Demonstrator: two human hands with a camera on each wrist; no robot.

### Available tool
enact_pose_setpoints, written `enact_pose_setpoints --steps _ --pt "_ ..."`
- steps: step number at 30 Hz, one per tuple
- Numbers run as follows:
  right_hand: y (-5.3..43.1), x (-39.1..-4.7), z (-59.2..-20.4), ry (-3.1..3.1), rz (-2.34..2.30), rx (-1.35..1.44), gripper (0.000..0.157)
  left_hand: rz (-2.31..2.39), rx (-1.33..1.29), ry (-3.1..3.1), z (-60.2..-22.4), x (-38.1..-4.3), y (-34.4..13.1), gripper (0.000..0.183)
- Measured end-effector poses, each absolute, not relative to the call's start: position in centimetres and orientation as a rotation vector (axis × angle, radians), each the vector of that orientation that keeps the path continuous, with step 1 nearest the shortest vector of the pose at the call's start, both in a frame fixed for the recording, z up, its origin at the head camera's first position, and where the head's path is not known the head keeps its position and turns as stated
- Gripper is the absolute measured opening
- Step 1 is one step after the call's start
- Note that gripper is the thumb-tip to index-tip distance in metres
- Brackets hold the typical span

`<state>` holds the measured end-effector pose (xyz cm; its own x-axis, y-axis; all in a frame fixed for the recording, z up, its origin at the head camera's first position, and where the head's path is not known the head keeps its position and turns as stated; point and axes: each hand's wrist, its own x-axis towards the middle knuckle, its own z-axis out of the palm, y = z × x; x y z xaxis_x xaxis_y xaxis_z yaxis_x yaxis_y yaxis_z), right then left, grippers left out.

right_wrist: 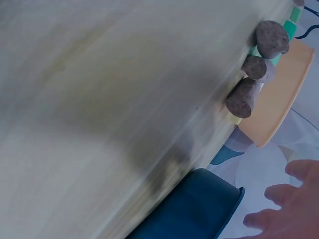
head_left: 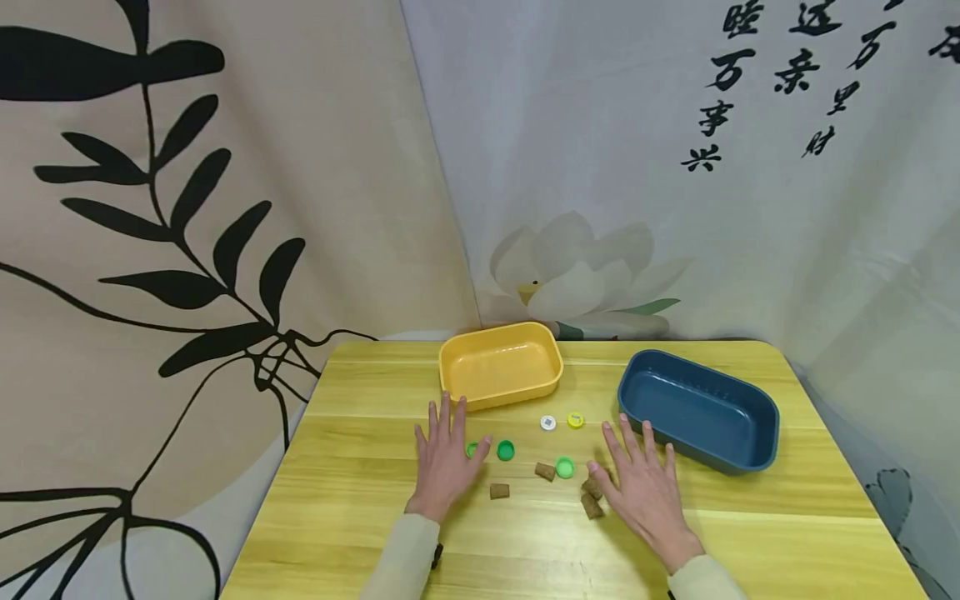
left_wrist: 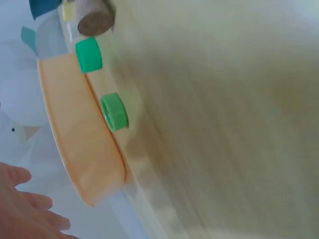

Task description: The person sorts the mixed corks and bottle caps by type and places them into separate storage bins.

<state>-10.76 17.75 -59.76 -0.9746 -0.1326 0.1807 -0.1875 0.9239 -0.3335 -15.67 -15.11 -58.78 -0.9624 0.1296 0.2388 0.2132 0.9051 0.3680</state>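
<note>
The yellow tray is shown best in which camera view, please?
The head view, as it shows inside the yellow tray and most of its rim. Left wrist shows its outer side; right wrist likewise, partly behind corks.

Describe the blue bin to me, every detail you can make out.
The blue bin is dark, open-topped and oblong, with rounded corners, a raised rim and smooth walls that look like plastic. Nothing shows inside it. It stands upright on the wooden table, to the right of the yellow tray, set slantwise with its right end nearer the person. The right grip overlaps its near side in the head view, but the right wrist view shows the visible fingers apart from it.
</note>
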Motion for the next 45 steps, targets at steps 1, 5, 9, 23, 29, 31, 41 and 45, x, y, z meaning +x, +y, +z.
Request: enact_pose_setpoints --steps 1,5,9,23,29,31,41,45 --pt "17.7 -10.8 -59.7 -2.929 0.534 0.245 0.074 -0.593 -0.252 -2.86 -58.7 -16.1 -15.1 0.083" --pt "17.6 -10.7 -59.7 -2.927 0.54 0.244 0.074 -0.647 -0.187 -2.885 -58.4 -17.7 -15.1 0.085" --pt "17.6 -10.6 -59.8 -2.924 0.535 0.241 0.073 -0.706 -0.13 -2.906 -58.2 -19.2 -15.2 0.088" --pt "17.8 -9.5 -60.4 -2.91 0.524 0.259 0.071 -0.769 0.123 -3.02 -58.8 -23.4 -16.6 0.096" --pt "18.0 -9.0 -60.5 -2.887 0.51 0.258 0.069 -0.836 0.191 -3.053 -59.0 -24.0 -17.0 0.096" --pt "18.1 -8.8 -60.5 -2.888 0.509 0.255 0.069 -0.854 0.203 -3.065 -59.1 -23.9 -17.0 0.096" --pt "18.9 -8.4 -60.5 -2.901 0.497 0.237 0.071 -0.996 0.188 -3.035 -59.4 -22.9 -16.4 0.095" --pt "19.1 -8.1 -60.5 -2.898 0.509 0.231 0.071 -0.995 0.164 -3.038 -59.6 -22.3 -16.4 0.095"
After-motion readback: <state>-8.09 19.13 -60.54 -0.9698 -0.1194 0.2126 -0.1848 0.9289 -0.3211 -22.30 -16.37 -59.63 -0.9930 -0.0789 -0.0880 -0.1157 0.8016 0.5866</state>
